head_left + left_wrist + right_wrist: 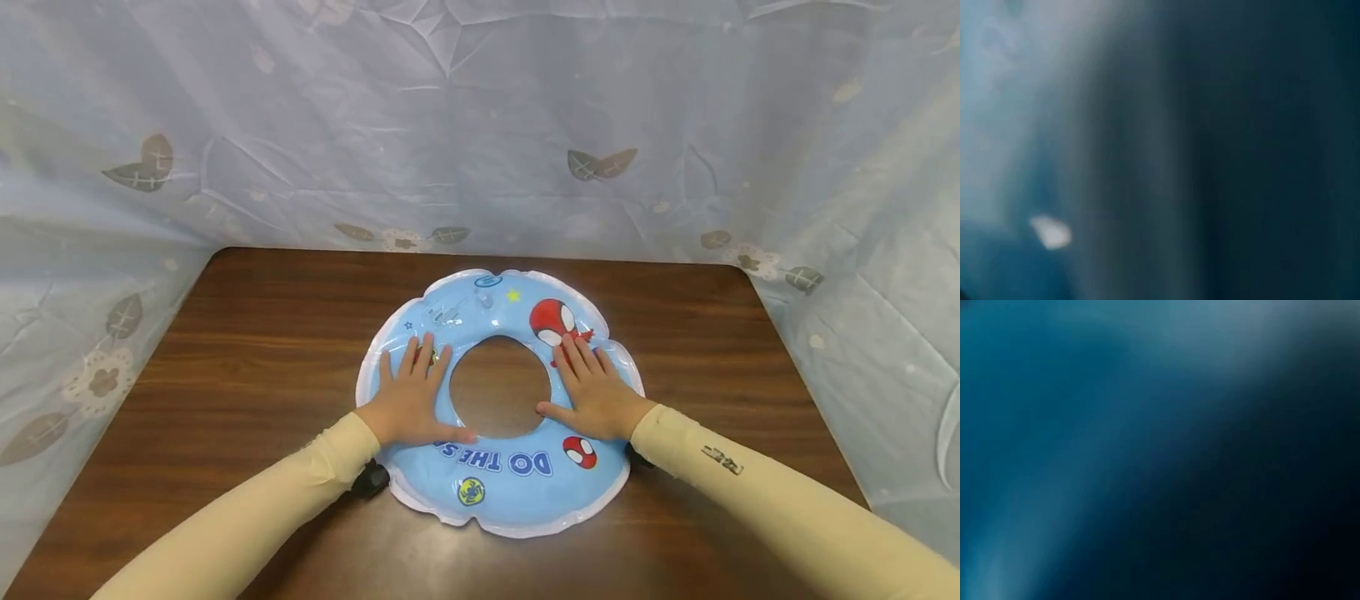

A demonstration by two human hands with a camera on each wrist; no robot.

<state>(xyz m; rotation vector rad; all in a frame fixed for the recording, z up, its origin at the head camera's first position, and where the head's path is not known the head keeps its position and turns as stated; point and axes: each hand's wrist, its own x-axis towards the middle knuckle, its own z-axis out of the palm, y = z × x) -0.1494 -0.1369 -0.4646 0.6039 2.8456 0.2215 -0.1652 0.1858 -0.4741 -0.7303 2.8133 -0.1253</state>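
A light blue inflatable swim ring [513, 504] with a white wavy seam lies flat on the table, printed with red masked faces and the upside-down words "DO THE S...". My left hand [408, 404] rests palm down on its left side, fingers spread and straight, thumb reaching to the inner hole. On its right side lies my right hand [596, 396], fingers extended over a printed red figure, thumb at the hole's edge. Part of the lettering is hidden under the left hand. Both wrist views are blurred, filled by blue and dark surfaces close up.
The dark brown wooden table [262, 333] has rounded far corners. A pale curtain [510, 108] with leaf and flower prints hangs behind it and along both sides. A small black device [370, 481] sits under the left wrist. A valve [485, 298] shows at the ring's far side.
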